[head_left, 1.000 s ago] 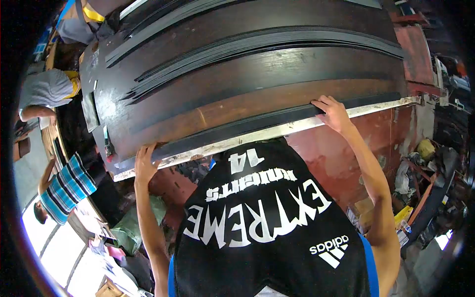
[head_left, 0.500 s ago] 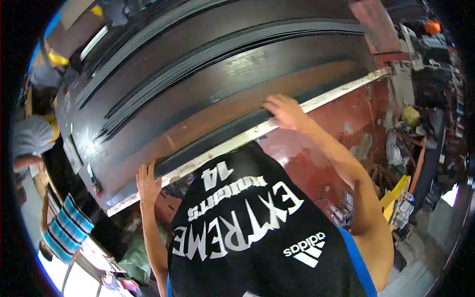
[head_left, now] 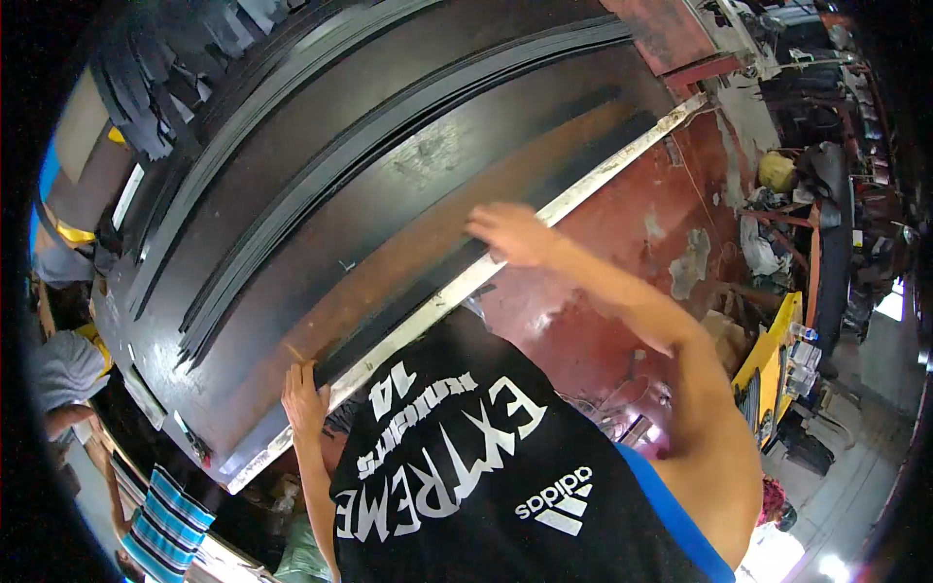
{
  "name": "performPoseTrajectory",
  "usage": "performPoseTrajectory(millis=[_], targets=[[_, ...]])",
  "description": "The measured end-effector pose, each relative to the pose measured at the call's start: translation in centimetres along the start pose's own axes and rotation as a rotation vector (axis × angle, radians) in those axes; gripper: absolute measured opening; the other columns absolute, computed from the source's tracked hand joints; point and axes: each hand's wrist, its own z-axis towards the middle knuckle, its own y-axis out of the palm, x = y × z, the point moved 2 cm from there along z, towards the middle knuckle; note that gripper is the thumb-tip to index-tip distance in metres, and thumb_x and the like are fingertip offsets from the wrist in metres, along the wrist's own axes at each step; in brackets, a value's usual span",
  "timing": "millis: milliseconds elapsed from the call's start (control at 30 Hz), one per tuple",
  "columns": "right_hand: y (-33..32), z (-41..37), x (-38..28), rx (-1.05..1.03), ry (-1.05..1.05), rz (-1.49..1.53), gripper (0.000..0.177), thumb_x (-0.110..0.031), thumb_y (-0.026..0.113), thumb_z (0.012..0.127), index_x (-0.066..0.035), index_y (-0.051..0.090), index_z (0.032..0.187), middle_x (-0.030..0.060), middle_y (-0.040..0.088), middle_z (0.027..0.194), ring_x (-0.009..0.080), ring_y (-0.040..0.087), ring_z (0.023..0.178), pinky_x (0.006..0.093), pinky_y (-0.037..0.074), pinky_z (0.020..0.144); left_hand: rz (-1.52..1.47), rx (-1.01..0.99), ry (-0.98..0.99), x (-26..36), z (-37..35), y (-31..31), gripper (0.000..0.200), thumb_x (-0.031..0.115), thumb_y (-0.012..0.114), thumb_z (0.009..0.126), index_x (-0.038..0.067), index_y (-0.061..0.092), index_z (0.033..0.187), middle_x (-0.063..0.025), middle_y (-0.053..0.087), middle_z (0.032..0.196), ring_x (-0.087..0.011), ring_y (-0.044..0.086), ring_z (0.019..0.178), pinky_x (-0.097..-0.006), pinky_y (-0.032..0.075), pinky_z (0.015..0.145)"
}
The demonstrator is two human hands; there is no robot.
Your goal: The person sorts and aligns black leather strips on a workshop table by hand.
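A long dark strip [head_left: 389, 326] lies along the near edge of a broad dark tabletop [head_left: 321, 282], just inside its pale edging [head_left: 437, 303]. My left hand [head_left: 307, 398] rests at this edge, with its fingers reaching over the strip onto the table. Farther right, my right hand [head_left: 510, 233] is at the same strip, palm down, fingers loosely bent and slightly apart. Its fingertips reach past the pale edging; whether they touch the strip is hard to see. Neither hand visibly grips anything.
Bundles of long black strips [head_left: 389, 131] lie across the table. A small tool with red on it [head_left: 199, 450] is near the left corner. Dark cut pieces [head_left: 146, 87] hang at the upper left. A person in a striped shirt [head_left: 170, 525] is at lower left; a yellow object [head_left: 768, 364] stands right.
The view has shifted, so the table edge slants more steeply. My left hand's fingers look closer together and more bent. The right hand has moved left along the edge.
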Motion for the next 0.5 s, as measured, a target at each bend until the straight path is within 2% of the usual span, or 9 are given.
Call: performPoseTrajectory(millis=[133, 200, 267, 300, 333, 433, 500], targets=[[-6.0, -5.2, 11.4, -0.239, 0.301, -0.255, 0.038, -0.007, 0.059, 0.080, -0.005, 0.061, 0.118, 0.0158, 0.056, 0.131, 0.0362, 0.055, 0.122, 0.0420, 0.048, 0.101, -0.028, 0.026, 0.010, 0.3, 0.0, 0.1, 0.049, 0.004, 0.070, 0.066, 0.003, 0.059, 0.113, -0.0154, 0.057, 0.104, -0.0378, 0.058, 0.096, -0.0475, 0.049, 0.083], [-7.2, -8.1, 16.9, -0.129, 0.289, -0.393, 0.036, -0.006, 0.058, 0.081, -0.005, 0.061, 0.117, 0.0148, 0.058, 0.126, 0.0364, 0.055, 0.120, 0.0423, 0.048, 0.100, -0.009, 0.022, 0.004, 0.6, 0.0, -0.1, 0.050, 0.004, 0.070, 0.065, 0.003, 0.058, 0.114, -0.0152, 0.057, 0.105, -0.0377, 0.057, 0.097, -0.0473, 0.049, 0.083], [-8.9, -9.2, 19.5, -0.142, 0.346, -0.482, 0.034, -0.004, 0.057, 0.081, -0.005, 0.061, 0.116, 0.0139, 0.060, 0.121, 0.0364, 0.056, 0.120, 0.0422, 0.049, 0.100, 0.013, 0.025, -0.005, 0.7, 0.2, -0.2, 0.050, 0.003, 0.070, 0.065, 0.003, 0.058, 0.114, -0.0150, 0.057, 0.106, -0.0377, 0.057, 0.097, -0.0472, 0.049, 0.083], [-8.6, -10.2, 21.6, -0.065, 0.291, -0.540, 0.037, -0.004, 0.063, 0.078, -0.005, 0.061, 0.115, 0.0131, 0.061, 0.117, 0.0350, 0.058, 0.117, 0.0418, 0.050, 0.098, 0.001, 0.010, -0.007, 0.6, 0.3, -0.2, 0.051, 0.003, 0.070, 0.065, 0.003, 0.058, 0.115, -0.0151, 0.057, 0.107, -0.0377, 0.057, 0.098, -0.0469, 0.049, 0.083], [-9.1, -10.3, 21.9, -0.064, 0.286, -0.540, 0.037, -0.004, 0.063, 0.078, -0.005, 0.061, 0.115, 0.0131, 0.061, 0.117, 0.0350, 0.058, 0.117, 0.0418, 0.050, 0.098, -0.010, -0.005, -0.010, 0.6, 0.3, -0.1, 0.051, 0.004, 0.070, 0.065, 0.003, 0.057, 0.115, -0.0151, 0.057, 0.107, -0.0377, 0.057, 0.099, -0.0467, 0.049, 0.084], [-9.8, -10.3, 22.8, -0.278, 0.365, -0.436, 0.046, -0.010, 0.076, 0.071, -0.006, 0.060, 0.115, 0.0105, 0.061, 0.114, 0.0326, 0.060, 0.110, 0.0423, 0.050, 0.096, -0.007, 0.011, -0.013, 0.6, 0.0, 0.0, 0.051, 0.004, 0.069, 0.065, 0.003, 0.058, 0.114, -0.0152, 0.057, 0.108, -0.0377, 0.057, 0.099, -0.0467, 0.049, 0.084], [-10.4, -10.3, 22.2, -0.304, 0.367, -0.419, 0.045, -0.010, 0.075, 0.072, -0.006, 0.061, 0.115, 0.0100, 0.061, 0.116, 0.0312, 0.059, 0.112, 0.0419, 0.050, 0.095, 0.005, 0.025, -0.016, 0.5, -0.2, 0.1, 0.051, 0.005, 0.069, 0.065, 0.004, 0.058, 0.115, -0.0152, 0.057, 0.107, -0.0377, 0.057, 0.099, -0.0469, 0.049, 0.085]])
